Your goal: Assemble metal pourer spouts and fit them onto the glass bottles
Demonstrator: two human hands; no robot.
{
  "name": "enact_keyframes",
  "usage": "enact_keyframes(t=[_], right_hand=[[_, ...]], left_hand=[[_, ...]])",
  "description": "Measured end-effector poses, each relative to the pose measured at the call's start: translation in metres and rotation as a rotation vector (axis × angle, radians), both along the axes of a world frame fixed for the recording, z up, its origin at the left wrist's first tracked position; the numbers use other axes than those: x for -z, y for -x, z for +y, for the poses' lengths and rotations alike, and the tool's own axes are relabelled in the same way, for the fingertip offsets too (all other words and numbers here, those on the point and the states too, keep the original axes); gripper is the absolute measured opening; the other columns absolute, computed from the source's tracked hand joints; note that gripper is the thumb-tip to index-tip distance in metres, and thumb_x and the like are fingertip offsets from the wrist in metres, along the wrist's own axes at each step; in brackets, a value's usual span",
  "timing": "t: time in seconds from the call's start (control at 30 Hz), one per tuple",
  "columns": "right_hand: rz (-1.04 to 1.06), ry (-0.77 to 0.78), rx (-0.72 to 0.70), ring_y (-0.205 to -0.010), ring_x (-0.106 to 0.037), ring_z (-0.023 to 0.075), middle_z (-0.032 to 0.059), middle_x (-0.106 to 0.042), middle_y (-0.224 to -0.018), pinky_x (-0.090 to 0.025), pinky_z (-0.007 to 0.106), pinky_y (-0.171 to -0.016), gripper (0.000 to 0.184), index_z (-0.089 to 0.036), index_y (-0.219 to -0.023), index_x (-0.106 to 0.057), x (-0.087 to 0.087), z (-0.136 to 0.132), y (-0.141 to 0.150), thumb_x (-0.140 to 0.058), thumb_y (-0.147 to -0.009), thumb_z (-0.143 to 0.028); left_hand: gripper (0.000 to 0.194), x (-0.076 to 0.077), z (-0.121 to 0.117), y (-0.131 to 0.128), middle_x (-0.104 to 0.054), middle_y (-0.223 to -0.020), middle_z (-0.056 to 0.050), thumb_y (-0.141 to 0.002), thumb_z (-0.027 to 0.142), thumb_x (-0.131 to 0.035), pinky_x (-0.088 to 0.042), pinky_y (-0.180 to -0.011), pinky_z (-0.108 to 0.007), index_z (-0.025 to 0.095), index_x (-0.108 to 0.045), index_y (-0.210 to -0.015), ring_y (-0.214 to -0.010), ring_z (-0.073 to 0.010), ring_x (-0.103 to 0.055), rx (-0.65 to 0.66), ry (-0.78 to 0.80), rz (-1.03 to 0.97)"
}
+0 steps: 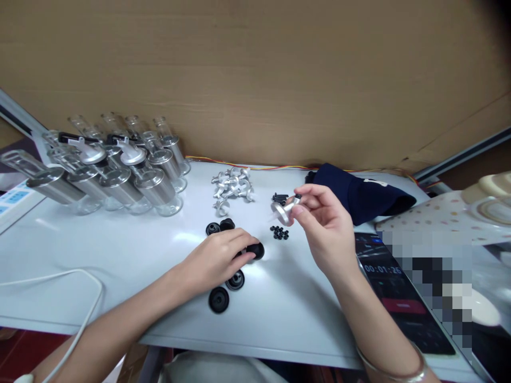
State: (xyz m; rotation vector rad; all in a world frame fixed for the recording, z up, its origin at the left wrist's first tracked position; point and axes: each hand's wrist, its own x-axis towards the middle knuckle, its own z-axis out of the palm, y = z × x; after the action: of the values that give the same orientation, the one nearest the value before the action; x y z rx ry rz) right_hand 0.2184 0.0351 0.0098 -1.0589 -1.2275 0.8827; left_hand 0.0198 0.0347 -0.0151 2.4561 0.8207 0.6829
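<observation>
Between thumb and fingers, my right hand (327, 229) holds up a silver pour spout part (282, 213) with a small black tip, above the table. My left hand (219, 258) is closed on a round black cap (256, 250) low over the table. More black caps (219, 300) lie beside and partly under that hand. Behind it is a pile of silver spout parts (233, 185). Small black rings (279, 233) and thin black pieces (280, 198) form two little groups left of my right hand.
Several glass bottles with metal sleeves (155, 186) crowd the left back, two topped with spouts. A navy cap (351, 194) and a tablet showing a timer (399, 287) lie on the right. A white cable (80, 271) crosses the left; cardboard (255, 80) stands behind.
</observation>
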Motion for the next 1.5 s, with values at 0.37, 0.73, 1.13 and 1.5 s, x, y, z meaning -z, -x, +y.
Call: enact_keyframes(t=[0.37, 0.73, 1.13, 1.5], right_hand=[[-0.036, 0.087, -0.086, -0.047, -0.041, 0.0101, -0.007, -0.043, -0.051, -0.034, 0.024, -0.046, 0.009, -0.021, -0.085, -0.06, 0.0019, -0.0002, -0.0004, -0.057, -0.079, -0.027], [-0.153, 0.034, -0.268, -0.059, -0.053, 0.0121, -0.0007, -0.06, -0.068, -0.042, 0.025, -0.054, 0.01, -0.019, -0.086, -0.063, 0.0004, -0.0074, 0.0029, -0.066, -0.077, -0.021], [-0.238, -0.032, -0.243, -0.072, -0.059, 0.0137, 0.0021, -0.07, -0.083, -0.047, 0.027, -0.067, 0.006, -0.019, -0.086, -0.068, 0.0052, -0.0071, 0.0009, -0.068, -0.081, -0.023], [-0.298, 0.017, -0.22, -0.052, -0.052, 0.0089, -0.0028, -0.061, -0.059, -0.041, 0.022, -0.051, 0.011, -0.018, -0.077, -0.068, 0.0016, -0.0074, 0.0017, -0.064, -0.083, -0.026]], left_hand=[[0.016, -0.0075, -0.0012, -0.0044, -0.067, -0.097, -0.006, -0.081, 0.012, -0.062, -0.059, -0.083, -0.027, 0.017, -0.063, -0.096, -0.092, -0.0155, -0.066, -0.308, 0.132, -0.548], [0.017, -0.0067, 0.0013, -0.0039, -0.065, -0.096, -0.005, -0.083, 0.011, -0.061, -0.058, -0.086, -0.025, 0.017, -0.061, -0.099, -0.09, -0.0136, -0.067, -0.251, 0.274, -0.73], [0.023, -0.0069, 0.0026, -0.0028, -0.063, -0.098, -0.004, -0.081, 0.008, -0.066, -0.054, -0.088, -0.02, 0.02, -0.067, -0.101, -0.098, -0.0122, -0.062, -0.2, 0.22, -0.798], [0.035, -0.0037, 0.0005, -0.0006, -0.065, -0.102, -0.005, -0.078, 0.002, -0.068, -0.054, -0.087, -0.022, 0.022, -0.069, -0.105, -0.1, -0.0135, -0.062, -0.194, 0.05, -0.763]])
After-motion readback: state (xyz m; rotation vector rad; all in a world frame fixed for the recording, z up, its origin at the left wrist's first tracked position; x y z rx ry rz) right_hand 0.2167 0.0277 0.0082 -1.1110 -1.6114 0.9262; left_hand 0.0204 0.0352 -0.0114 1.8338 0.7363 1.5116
